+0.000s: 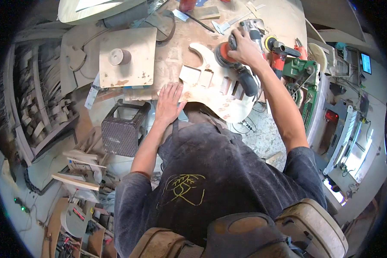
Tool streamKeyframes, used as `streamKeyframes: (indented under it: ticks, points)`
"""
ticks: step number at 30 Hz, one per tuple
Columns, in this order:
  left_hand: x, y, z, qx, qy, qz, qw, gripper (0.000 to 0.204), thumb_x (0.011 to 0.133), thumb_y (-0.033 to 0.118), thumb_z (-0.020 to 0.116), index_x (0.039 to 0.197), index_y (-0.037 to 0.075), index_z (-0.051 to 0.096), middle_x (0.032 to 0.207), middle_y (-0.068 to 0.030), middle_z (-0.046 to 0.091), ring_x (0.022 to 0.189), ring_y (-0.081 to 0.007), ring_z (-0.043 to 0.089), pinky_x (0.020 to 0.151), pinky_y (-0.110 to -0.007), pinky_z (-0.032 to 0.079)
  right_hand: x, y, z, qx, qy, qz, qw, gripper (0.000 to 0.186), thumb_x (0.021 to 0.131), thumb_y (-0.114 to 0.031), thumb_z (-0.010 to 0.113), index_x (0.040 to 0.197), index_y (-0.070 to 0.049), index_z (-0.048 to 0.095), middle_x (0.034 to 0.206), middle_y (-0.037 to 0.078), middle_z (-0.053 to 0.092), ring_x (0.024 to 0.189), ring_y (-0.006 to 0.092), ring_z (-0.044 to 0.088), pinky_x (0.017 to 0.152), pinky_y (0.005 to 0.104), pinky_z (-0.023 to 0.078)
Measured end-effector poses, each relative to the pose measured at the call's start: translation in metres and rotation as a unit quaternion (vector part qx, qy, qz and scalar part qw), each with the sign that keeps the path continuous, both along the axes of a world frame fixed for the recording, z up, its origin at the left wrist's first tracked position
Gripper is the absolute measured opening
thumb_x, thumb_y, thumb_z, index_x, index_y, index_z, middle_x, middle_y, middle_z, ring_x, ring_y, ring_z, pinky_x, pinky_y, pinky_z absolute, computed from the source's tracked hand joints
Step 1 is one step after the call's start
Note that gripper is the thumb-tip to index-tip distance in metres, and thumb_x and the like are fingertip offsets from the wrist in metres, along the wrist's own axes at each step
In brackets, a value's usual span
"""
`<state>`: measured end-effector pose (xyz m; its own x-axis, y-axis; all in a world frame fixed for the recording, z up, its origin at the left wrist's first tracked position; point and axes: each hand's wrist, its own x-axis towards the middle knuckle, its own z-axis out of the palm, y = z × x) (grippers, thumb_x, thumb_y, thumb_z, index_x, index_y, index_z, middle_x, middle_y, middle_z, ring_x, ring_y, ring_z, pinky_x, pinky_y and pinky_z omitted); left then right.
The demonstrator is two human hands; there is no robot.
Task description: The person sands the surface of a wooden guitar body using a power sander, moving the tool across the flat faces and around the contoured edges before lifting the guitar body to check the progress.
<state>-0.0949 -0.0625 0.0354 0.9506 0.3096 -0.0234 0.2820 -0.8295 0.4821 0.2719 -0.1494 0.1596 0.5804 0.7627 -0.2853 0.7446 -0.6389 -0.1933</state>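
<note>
A pale wooden electric guitar body (210,96) lies on the workbench near its front edge, with cut-out pockets in its face. My left hand (170,102) rests flat on its left end, fingers stretched out. My right hand (246,48) is wrapped round the upper part of an orbital sander (245,79). The sander's round red pad (223,53) is at the upper right part of the body; whether it presses on the wood I cannot tell. A dark cylinder on the sander hangs over the body's right side.
A square board with a sanding spindle (119,56) stands left on the bench (176,47). Calipers (232,23) and a dark pencil-like stick (201,22) lie at the back. Another red power tool (278,60) and a green machine (303,71) are at the right. A black crate (121,135) stands below left.
</note>
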Motion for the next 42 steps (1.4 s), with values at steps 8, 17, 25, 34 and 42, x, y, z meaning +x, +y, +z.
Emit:
streamKeyframes:
  ticks: [8, 17, 25, 34, 42]
  points:
    - [-0.002, 0.000, -0.002, -0.001, -0.006, 0.000, 1.000, 0.072, 0.100, 0.042, 0.063, 0.159, 0.008, 0.040, 0.158, -0.0145, 0.045, 0.150, -0.0344, 0.037, 0.127, -0.053, 0.024, -0.034, -0.003, 0.015, -0.004, 0.013, -0.007, 1.000, 0.072, 0.076, -0.028, 0.074, 0.141, -0.012, 0.047, 0.128, 0.029, 0.055, 0.105, 0.0527, 0.067, 0.093, 0.0558, 0.056]
    - [-0.001, -0.002, -0.002, -0.001, -0.010, 0.004, 1.000, 0.071, 0.100, 0.041, 0.063, 0.159, 0.008, 0.040, 0.158, -0.0147, 0.044, 0.149, -0.0339, 0.038, 0.126, -0.053, 0.024, -0.015, -0.011, 0.008, -0.003, 0.000, -0.033, 0.999, 0.073, 0.076, -0.029, 0.074, 0.142, -0.012, 0.048, 0.133, 0.030, 0.053, 0.108, 0.0543, 0.065, 0.096, 0.0558, 0.055]
    - [-0.001, -0.002, -0.002, 0.010, -0.010, 0.003, 1.000, 0.071, 0.100, 0.041, 0.064, 0.159, 0.009, 0.040, 0.158, -0.0144, 0.045, 0.149, -0.0337, 0.037, 0.127, -0.053, 0.024, -0.021, 0.000, 0.007, 0.018, -0.013, -0.027, 0.999, 0.071, 0.078, -0.028, 0.074, 0.142, -0.012, 0.046, 0.129, 0.032, 0.053, 0.104, 0.0549, 0.066, 0.093, 0.0565, 0.057]
    - [-0.002, -0.002, -0.001, 0.016, -0.022, 0.003, 1.000, 0.070, 0.100, 0.040, 0.064, 0.158, 0.007, 0.040, 0.157, -0.0146, 0.045, 0.149, -0.0343, 0.037, 0.127, -0.053, 0.024, -0.042, -0.009, 0.015, 0.008, -0.035, -0.020, 0.999, 0.068, 0.079, -0.030, 0.074, 0.141, -0.014, 0.053, 0.128, 0.031, 0.055, 0.104, 0.0502, 0.068, 0.090, 0.0530, 0.058]
    - [-0.002, -0.001, -0.002, 0.019, -0.032, 0.000, 0.999, 0.069, 0.101, 0.040, 0.063, 0.157, 0.007, 0.042, 0.156, -0.0150, 0.046, 0.148, -0.0336, 0.038, 0.126, -0.053, 0.025, -0.080, -0.019, 0.017, 0.061, -0.016, 0.017, 0.998, 0.069, 0.079, -0.025, 0.076, 0.141, -0.011, 0.051, 0.125, 0.029, 0.054, 0.108, 0.0507, 0.065, 0.092, 0.0552, 0.057]
